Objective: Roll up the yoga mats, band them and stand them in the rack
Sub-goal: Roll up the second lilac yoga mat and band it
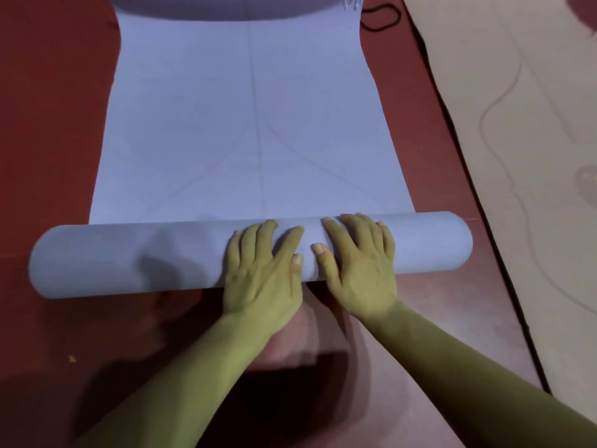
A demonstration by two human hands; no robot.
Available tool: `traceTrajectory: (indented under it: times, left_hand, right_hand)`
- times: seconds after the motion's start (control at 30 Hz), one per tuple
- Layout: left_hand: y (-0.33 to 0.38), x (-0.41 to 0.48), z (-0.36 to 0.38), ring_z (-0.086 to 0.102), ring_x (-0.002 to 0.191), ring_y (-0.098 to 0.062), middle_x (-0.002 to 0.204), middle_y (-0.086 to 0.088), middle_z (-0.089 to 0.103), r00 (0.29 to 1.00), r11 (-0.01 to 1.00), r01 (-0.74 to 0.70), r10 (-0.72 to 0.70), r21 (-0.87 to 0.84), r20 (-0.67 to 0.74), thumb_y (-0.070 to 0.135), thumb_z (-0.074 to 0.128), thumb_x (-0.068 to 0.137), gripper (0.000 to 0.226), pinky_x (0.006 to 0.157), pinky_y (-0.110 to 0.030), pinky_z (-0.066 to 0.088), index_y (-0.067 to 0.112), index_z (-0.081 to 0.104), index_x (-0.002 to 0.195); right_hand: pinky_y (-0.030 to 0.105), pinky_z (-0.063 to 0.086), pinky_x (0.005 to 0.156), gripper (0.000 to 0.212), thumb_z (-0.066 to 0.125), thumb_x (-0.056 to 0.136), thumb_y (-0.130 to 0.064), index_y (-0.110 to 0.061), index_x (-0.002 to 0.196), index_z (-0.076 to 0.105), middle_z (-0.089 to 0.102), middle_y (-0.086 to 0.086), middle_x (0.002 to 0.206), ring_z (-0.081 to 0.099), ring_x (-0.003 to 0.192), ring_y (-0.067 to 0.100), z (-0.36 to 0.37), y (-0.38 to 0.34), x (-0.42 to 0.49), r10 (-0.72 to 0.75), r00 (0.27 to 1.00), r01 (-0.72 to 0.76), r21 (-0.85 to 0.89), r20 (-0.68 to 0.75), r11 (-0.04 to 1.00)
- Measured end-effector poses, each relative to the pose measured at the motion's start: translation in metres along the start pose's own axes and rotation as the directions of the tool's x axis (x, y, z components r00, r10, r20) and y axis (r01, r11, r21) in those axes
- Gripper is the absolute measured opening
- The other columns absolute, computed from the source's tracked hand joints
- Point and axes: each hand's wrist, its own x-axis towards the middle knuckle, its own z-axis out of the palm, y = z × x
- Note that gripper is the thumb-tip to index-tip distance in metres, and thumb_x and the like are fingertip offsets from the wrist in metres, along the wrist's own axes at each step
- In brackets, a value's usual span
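The lavender yoga mat [252,124] is lying flat on the red floor [48,124], with its near end wound into a roll [113,257]. The left hand [263,270] and right hand [358,263] are pressing side by side on top of the roll, fingers straight and spread, probably to keep it tight and even. A black band [382,17] is lying by the far corner, within reach for banding. No writing is showing.

Matt, foam-like yoga mat [258,130] on dull red floor [48,124]
The mat's lavender surface is smooth, unglossed, with faint printed lines; the beige sheet [533,92] beside looks matt and scuffed.
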Motion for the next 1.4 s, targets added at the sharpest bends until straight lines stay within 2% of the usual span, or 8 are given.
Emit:
traceTrajectory:
  times: [0.17, 0.53, 0.7, 0.87, 1.07, 1.17, 1.27, 1.4]
  left_hand:
    - [-0.008, 0.009, -0.003, 0.049, 0.122, -0.036, 0.136, -0.012, 0.055, 0.998, 1.0, 0.006, -0.007, 0.014, 0.056, 0.039, 0.037, 0.096, 0.048, 0.112, -0.052, 0.032, 0.024, 0.06, 0.136]
    - [-0.01, 0.04, -0.001, 0.052, 0.117, -0.032, 0.132, -0.01, 0.057, 1.0, 0.998, -0.016, 0.014, 0.065, 0.023, 0.04, 0.037, 0.098, 0.046, 0.101, -0.049, 0.038, 0.024, 0.061, 0.133]
    - [-0.01, 0.038, 0.002, 0.051, 0.117, -0.034, 0.132, -0.013, 0.057, 0.999, 0.998, -0.028, 0.029, 0.048, -0.015, 0.039, 0.04, 0.097, 0.045, 0.106, -0.052, 0.038, 0.021, 0.063, 0.132]
    - [-0.015, 0.052, 0.004, 0.056, 0.111, -0.034, 0.127, -0.011, 0.06, 0.999, 0.996, -0.048, 0.048, 0.077, 0.003, 0.039, 0.04, 0.098, 0.041, 0.102, -0.05, 0.042, 0.022, 0.065, 0.127]
    - [-0.018, 0.078, 0.006, 0.057, 0.106, -0.03, 0.121, -0.007, 0.061, 0.999, 0.997, -0.031, 0.029, 0.064, 0.03, 0.042, 0.037, 0.097, 0.041, 0.095, -0.046, 0.041, 0.025, 0.064, 0.124]
    - [-0.02, 0.073, 0.008, 0.058, 0.111, -0.032, 0.126, -0.01, 0.06, 0.996, 0.998, -0.051, 0.054, 0.036, -0.072, 0.039, 0.048, 0.097, 0.037, 0.098, -0.048, 0.041, 0.022, 0.063, 0.126]
    - [-0.02, 0.058, 0.015, 0.055, 0.124, -0.032, 0.133, -0.01, 0.059, 0.995, 0.993, -0.086, 0.09, 0.078, -0.053, 0.042, 0.046, 0.099, 0.042, 0.111, -0.055, 0.033, 0.024, 0.062, 0.133]
    - [-0.024, 0.067, 0.021, 0.056, 0.124, -0.033, 0.132, -0.011, 0.06, 0.993, 0.989, -0.091, 0.098, 0.118, -0.062, 0.041, 0.045, 0.101, 0.04, 0.112, -0.057, 0.033, 0.024, 0.064, 0.132]
  right_hand:
    - [0.044, 0.022, 0.117, 0.051, 0.043, 0.101, -0.051, -0.017, 0.134, 0.064, 0.059, 0.006, 0.132, 0.051, 0.131, 0.03, -0.003, -0.001, 0.011, 0.02, 0.999, -0.021, 0.013, 0.048, 1.0]
    - [0.047, 0.031, 0.115, 0.052, 0.045, 0.101, -0.053, -0.017, 0.132, 0.066, 0.063, 0.004, 0.132, 0.052, 0.129, 0.031, 0.0, 0.007, 0.025, -0.035, 0.998, 0.033, 0.037, 0.046, 0.999]
    - [0.045, 0.036, 0.109, 0.051, 0.044, 0.101, -0.052, -0.016, 0.127, 0.069, 0.066, 0.004, 0.125, 0.058, 0.121, 0.031, 0.004, 0.008, 0.043, -0.043, 0.998, 0.043, 0.015, 0.049, 0.999]
    - [0.046, 0.031, 0.114, 0.053, 0.046, 0.099, -0.054, -0.017, 0.131, 0.065, 0.061, 0.004, 0.135, 0.052, 0.129, 0.029, -0.002, 0.004, 0.046, 0.025, 0.996, -0.033, 0.093, 0.085, 0.995]
    - [0.05, 0.025, 0.116, 0.058, 0.048, 0.096, -0.06, -0.022, 0.137, 0.063, 0.058, 0.003, 0.141, 0.047, 0.135, 0.032, 0.002, 0.015, 0.04, -0.042, 0.996, 0.038, 0.045, 0.081, 0.998]
    - [0.049, 0.023, 0.117, 0.057, 0.047, 0.097, -0.059, -0.022, 0.137, 0.063, 0.059, 0.003, 0.139, 0.046, 0.135, 0.031, 0.009, 0.018, 0.05, -0.029, 0.997, 0.025, 0.062, 0.067, 0.998]
    - [0.049, 0.025, 0.116, 0.058, 0.045, 0.098, -0.06, -0.021, 0.136, 0.064, 0.061, 0.003, 0.137, 0.048, 0.134, 0.032, 0.011, 0.019, 0.058, -0.046, 0.997, 0.042, 0.05, 0.07, 0.998]
    - [0.05, 0.027, 0.115, 0.058, 0.043, 0.098, -0.061, -0.02, 0.134, 0.064, 0.06, 0.003, 0.136, 0.05, 0.131, 0.031, 0.007, 0.018, 0.072, -0.044, 0.993, 0.037, 0.06, 0.108, 0.998]
